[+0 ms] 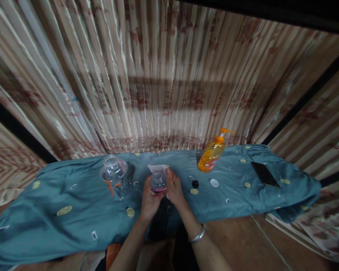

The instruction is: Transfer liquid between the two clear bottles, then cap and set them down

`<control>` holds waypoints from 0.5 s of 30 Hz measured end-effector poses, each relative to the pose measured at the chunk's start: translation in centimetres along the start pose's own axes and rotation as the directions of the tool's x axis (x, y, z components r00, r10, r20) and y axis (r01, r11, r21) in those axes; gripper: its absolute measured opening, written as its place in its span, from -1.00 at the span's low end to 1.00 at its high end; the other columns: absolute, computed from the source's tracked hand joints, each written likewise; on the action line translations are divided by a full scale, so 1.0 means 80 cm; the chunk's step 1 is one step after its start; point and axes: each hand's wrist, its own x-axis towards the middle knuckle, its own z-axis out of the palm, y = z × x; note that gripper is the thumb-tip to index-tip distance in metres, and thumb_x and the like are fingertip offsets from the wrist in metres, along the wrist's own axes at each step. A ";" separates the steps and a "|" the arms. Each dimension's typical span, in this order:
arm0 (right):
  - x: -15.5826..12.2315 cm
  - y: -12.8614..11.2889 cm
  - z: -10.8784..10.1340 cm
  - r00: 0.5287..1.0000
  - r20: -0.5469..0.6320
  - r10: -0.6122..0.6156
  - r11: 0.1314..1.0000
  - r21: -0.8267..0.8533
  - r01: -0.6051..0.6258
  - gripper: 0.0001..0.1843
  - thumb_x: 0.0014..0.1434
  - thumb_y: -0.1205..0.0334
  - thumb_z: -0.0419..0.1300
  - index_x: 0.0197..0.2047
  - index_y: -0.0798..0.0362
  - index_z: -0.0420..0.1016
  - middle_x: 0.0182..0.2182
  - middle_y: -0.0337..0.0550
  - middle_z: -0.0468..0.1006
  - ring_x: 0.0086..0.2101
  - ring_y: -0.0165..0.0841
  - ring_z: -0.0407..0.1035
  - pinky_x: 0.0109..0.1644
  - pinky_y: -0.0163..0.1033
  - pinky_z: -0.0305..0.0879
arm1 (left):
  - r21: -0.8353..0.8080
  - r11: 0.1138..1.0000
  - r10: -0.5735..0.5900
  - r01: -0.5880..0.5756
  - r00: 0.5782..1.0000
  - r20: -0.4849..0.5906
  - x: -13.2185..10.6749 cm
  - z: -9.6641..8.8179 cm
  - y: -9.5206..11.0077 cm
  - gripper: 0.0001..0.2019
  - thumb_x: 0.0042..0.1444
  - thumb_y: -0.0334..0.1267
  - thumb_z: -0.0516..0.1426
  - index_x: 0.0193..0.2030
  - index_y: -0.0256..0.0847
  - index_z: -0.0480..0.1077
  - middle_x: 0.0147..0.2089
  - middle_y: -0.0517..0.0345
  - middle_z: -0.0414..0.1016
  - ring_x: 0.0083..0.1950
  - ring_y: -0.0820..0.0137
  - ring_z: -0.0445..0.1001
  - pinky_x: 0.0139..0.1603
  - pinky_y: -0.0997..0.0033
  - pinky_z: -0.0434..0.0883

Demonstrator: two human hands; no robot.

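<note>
In the middle of the cloth-covered surface, my left hand (151, 197) curls round a small clear container (158, 181) with a pinkish tint near its base. My right hand (173, 188) grips a white wipe (158, 168), thumb on top, pressed against the container's right side. The wipe spreads behind the container's far edge. Fingers hide part of both things. Right of my hands lie a small black cap (195, 184) and a white round lid (214, 183). To the left stands a clear plastic bottle (112, 171), seemingly inside or against a wider clear vessel (121, 190) with orange markings.
An orange pump bottle (211, 155) stands at the back right. A dark phone-like slab (264, 174) lies farther right. The teal patterned cloth (79, 222) is wrinkled, with a striped curtain (164, 94) behind it and dark posts at both sides.
</note>
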 end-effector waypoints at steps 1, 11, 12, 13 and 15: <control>0.004 0.006 0.001 0.999 0.006 0.054 0.997 0.051 -0.054 -0.37 0.30 -0.21 -0.19 -0.13 0.06 0.52 -0.30 -0.10 0.60 -0.28 -0.26 0.47 -0.15 -0.19 0.39 | -0.013 1.000 -0.017 0.017 1.000 -0.011 -0.002 -0.001 0.003 -0.50 -0.25 -0.27 0.33 -0.09 -0.19 0.35 -0.18 0.11 0.50 -0.15 0.23 0.50 -0.08 0.19 0.42; -0.013 0.063 0.037 0.822 0.215 0.528 0.746 0.346 -0.570 -0.41 0.14 -0.30 0.04 -0.45 0.07 0.53 -0.58 -0.18 0.56 -0.49 -0.31 0.46 -0.31 -0.23 0.38 | -0.113 0.991 -0.087 0.075 0.990 -0.107 -0.007 -0.041 0.033 -0.42 -0.26 -0.20 0.35 -0.04 -0.17 0.29 -0.14 0.11 0.51 -0.16 0.27 0.52 -0.10 0.24 0.44; -0.018 0.063 0.042 0.803 0.228 0.551 0.705 0.388 -0.594 -0.42 0.17 -0.27 0.02 -0.41 0.08 0.53 -0.55 -0.17 0.57 -0.47 -0.30 0.47 -0.32 -0.23 0.39 | -0.118 0.990 -0.092 0.079 0.990 -0.110 -0.007 -0.044 0.034 -0.41 -0.25 -0.19 0.35 -0.03 -0.16 0.28 -0.13 0.12 0.50 -0.17 0.28 0.52 -0.11 0.24 0.45; -0.023 0.061 0.046 0.782 0.246 0.573 0.656 0.434 -0.617 -0.44 0.22 -0.23 -0.02 -0.36 0.08 0.52 -0.53 -0.16 0.58 -0.45 -0.29 0.49 -0.31 -0.22 0.40 | -0.119 0.989 -0.096 0.083 0.989 -0.112 -0.007 -0.047 0.034 -0.41 -0.25 -0.18 0.35 -0.03 -0.16 0.28 -0.14 0.12 0.50 -0.19 0.29 0.52 -0.12 0.24 0.45; -0.035 0.058 0.054 0.708 0.307 0.636 0.505 0.529 -0.682 -0.47 0.30 -0.14 -0.11 -0.30 0.09 0.50 -0.51 -0.14 0.59 -0.42 -0.27 0.52 -0.30 -0.18 0.43 | -0.111 0.990 -0.103 0.090 0.988 -0.112 -0.007 -0.051 0.034 -0.41 -0.25 -0.19 0.35 -0.03 -0.15 0.28 -0.15 0.13 0.50 -0.20 0.30 0.52 -0.14 0.25 0.45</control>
